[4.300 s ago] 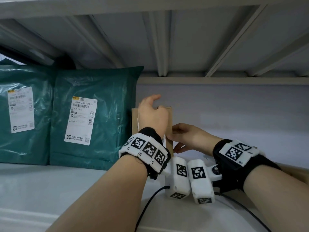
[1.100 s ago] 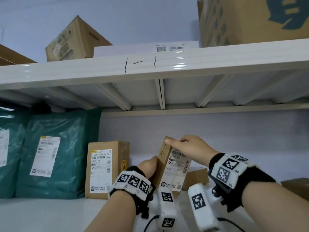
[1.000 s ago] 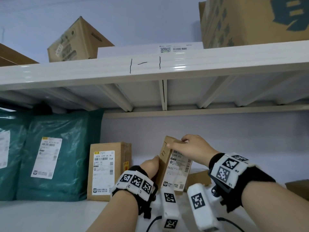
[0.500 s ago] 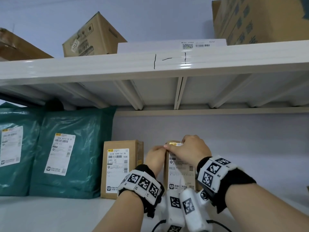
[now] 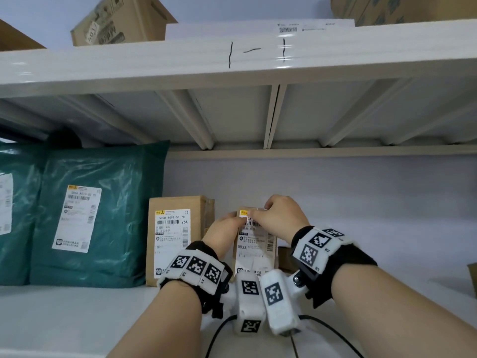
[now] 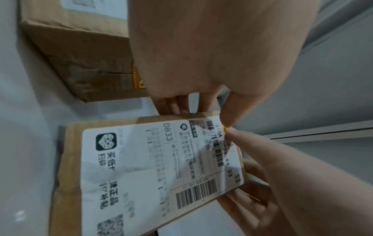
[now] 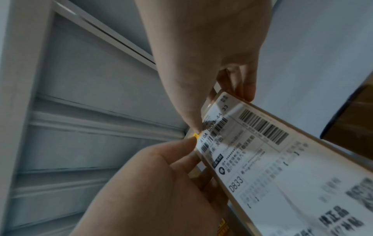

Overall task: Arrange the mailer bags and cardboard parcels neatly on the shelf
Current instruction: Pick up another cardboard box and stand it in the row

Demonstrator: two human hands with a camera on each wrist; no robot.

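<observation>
A small cardboard parcel (image 5: 254, 244) with a white label marked D833 stands upright on the white shelf (image 5: 77, 319). My left hand (image 5: 232, 223) grips its upper left edge, thumb on the label and fingers behind. My right hand (image 5: 268, 211) grips the top right corner, fingers curled over the top. In the wrist views both thumbs meet at the label's yellow corner, on the parcel (image 6: 141, 167) (image 7: 282, 167). A taller labelled cardboard parcel (image 5: 178, 239) stands a small gap to its left. Two green mailer bags (image 5: 98, 215) stand upright further left.
A low brown box (image 5: 284, 257) lies behind the held parcel on the right, and another box edge (image 5: 473, 280) shows at the far right. The upper shelf (image 5: 154, 68) overhangs closely and carries cardboard boxes (image 5: 121, 21).
The small parcel was tilted between my hands; it now stands upright and closer to the taller parcel. Both hands have slid up to its top edge.
</observation>
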